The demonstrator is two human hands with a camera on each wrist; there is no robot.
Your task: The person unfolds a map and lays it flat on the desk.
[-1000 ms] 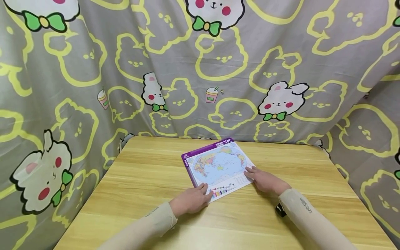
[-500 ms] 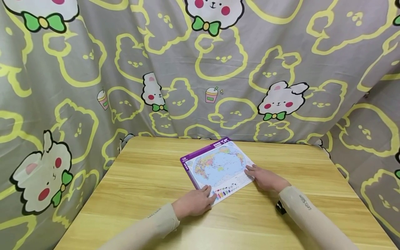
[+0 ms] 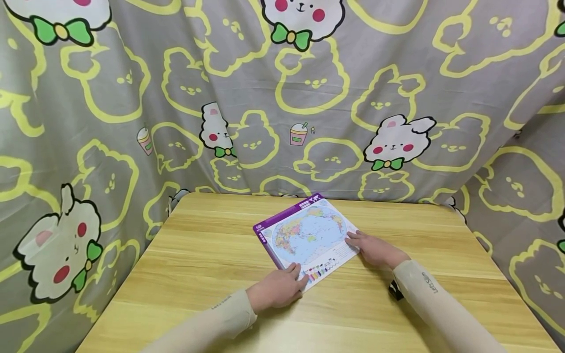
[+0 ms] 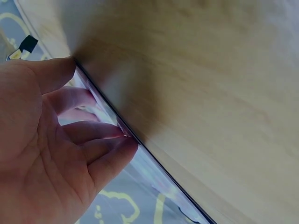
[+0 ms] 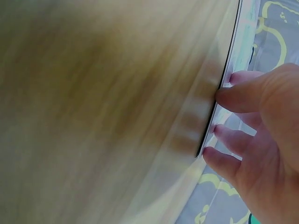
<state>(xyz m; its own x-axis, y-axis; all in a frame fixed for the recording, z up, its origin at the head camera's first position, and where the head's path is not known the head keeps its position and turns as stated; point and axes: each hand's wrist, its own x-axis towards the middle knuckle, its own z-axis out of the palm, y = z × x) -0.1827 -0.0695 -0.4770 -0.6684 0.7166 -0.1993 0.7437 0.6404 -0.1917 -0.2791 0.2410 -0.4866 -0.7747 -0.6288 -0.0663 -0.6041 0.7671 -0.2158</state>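
A thin world map board (image 3: 309, 238) with a purple top border lies turned at an angle on the wooden table (image 3: 198, 255). My left hand (image 3: 277, 287) rests on its near left corner, fingertips over the printed face. In the left wrist view, the left thumb (image 4: 53, 73) touches the board's dark edge and the relaxed fingers lie on the face. On the right side of the board rests my right hand (image 3: 377, 251). The right wrist view shows the right thumb (image 5: 240, 98) at the edge, with the fingers reaching onto the face.
A patterned curtain (image 3: 251, 98) hangs behind the table and along both sides. The board's far corner lies close to the table's back edge. Something small and dark (image 3: 396, 290) shows under the right wrist.
The map board has turned a little counterclockwise on the table. My left hand has moved slightly right and nearer to me with its corner; the right hand has hardly moved.
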